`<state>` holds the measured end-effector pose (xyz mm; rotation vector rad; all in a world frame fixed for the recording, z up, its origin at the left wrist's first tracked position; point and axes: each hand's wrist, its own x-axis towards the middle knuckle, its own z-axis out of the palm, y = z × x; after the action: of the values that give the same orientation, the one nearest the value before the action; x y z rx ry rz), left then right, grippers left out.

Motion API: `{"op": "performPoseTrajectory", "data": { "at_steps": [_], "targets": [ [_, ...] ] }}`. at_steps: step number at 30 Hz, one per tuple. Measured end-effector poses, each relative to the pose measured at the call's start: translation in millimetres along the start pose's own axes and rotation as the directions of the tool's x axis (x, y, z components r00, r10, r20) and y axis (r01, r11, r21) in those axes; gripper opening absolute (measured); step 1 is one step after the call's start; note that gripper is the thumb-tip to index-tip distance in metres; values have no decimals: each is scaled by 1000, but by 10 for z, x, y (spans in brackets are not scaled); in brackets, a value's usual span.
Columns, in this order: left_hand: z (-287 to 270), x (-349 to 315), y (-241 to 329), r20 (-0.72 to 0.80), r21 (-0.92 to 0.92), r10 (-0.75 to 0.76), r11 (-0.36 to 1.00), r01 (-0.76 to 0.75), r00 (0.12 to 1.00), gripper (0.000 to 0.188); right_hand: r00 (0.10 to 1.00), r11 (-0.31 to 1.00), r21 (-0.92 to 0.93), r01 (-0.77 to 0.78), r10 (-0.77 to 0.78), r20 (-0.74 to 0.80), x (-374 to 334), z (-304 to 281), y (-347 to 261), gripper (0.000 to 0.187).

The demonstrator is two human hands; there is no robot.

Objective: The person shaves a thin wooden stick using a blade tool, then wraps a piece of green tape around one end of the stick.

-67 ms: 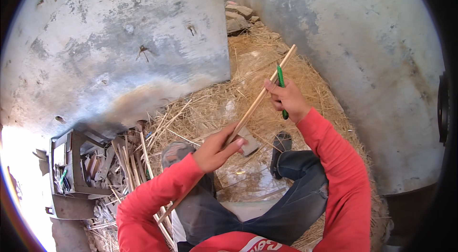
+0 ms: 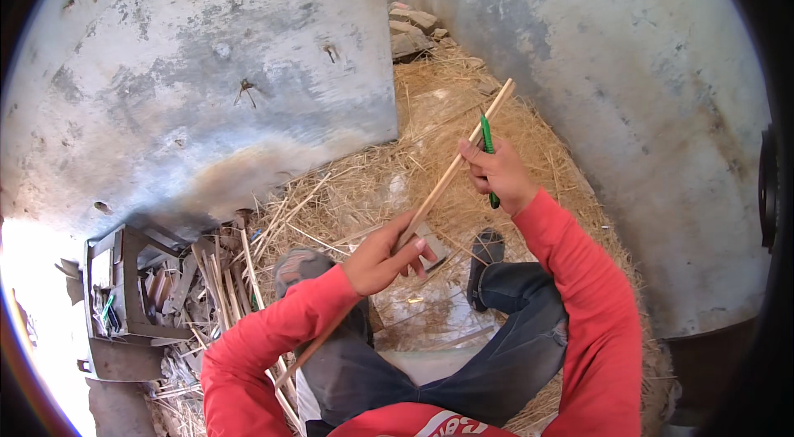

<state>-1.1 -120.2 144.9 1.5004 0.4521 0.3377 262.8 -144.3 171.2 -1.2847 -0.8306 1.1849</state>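
"Head view: where is your pale stick [image 2: 447,177]?"

"Before you, slanting from near left to far right. Left hand [image 2: 382,259] closed round it; right hand [image 2: 500,174] gripping a green tool [image 2: 486,133], tool's tip close by the stick. Actual contact: cannot tell."

"Handling?"

"My judgement: brace the stick firmly with your left, fingers well to the near side of the tip. Right thumb out of its line. Light, short strokes suit so slim a piece."

"Surroundings?"

"Straw [image 2: 542,164] beyond and right; dark shoe [image 2: 488,248] right of your left hand; wood strips [image 2: 222,280] left; rubble [image 2: 409,38] far."
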Motion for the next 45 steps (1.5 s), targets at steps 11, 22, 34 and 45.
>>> {"op": "performPoseTrajectory", "data": {
  "at_steps": [11, 22, 34, 45],
  "targets": [
    [-234, 61, -353, 1, -371, -87, 925, 81, 996, 47, 958, 427, -858, 285, -146, 246, -210, 339, 246, 56],
    [-337, -186, -451, 27, -265, -147, 953, 149, 989, 43, 994, 347, -938, 22, -104, -15, 266, -151, 244, 61],
    [-302, -487, -399, -43, -56, -111, 993, 108, 993, 43, 897, 612, -777, -147, -248, -365, 517, -811, 250, 59],
    [-270, -572, -424, 7, -46, -41, 998, 42, 999, 59, 994, 991, -112, -73, 62, -93, 125, 251, 219, 31]
  ]
}}
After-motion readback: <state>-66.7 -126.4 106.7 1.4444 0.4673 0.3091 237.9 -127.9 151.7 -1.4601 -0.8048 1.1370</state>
